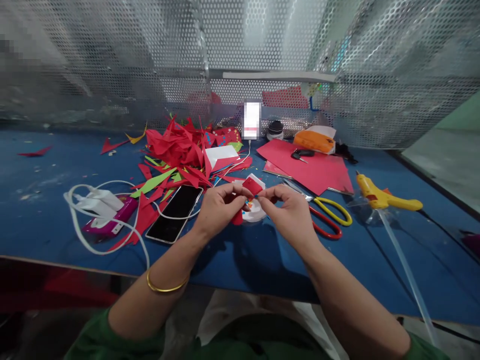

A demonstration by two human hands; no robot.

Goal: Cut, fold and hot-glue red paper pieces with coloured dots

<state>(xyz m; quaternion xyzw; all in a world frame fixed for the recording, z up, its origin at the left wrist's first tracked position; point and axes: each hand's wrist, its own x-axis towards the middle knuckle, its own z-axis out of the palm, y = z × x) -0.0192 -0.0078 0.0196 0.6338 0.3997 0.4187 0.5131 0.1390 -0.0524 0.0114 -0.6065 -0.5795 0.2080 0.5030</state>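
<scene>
My left hand (pixel 224 206) and my right hand (pixel 287 207) meet over the middle of the table. Between them is a small red and white paper piece (pixel 253 184) with coloured dots. The fingers of my left hand are closed on its left side. Thumb and forefinger of my right hand pinch at its right edge, where the fingertips hide the exact contact. A white round part (pixel 254 212) shows below the fingers. Close beyond my right hand lie scissors (pixel 332 212) with one yellow and one red handle loop.
Red paper scraps (pixel 176 150) pile up at the back left. A black-screened phone (pixel 174 215) and a white charger (pixel 103 204) with its cable lie left. Red sheets (pixel 311 167) and a yellow glue gun (pixel 382 195) with a clear glue stick are right. Perforated metal (pixel 225 50) stands behind.
</scene>
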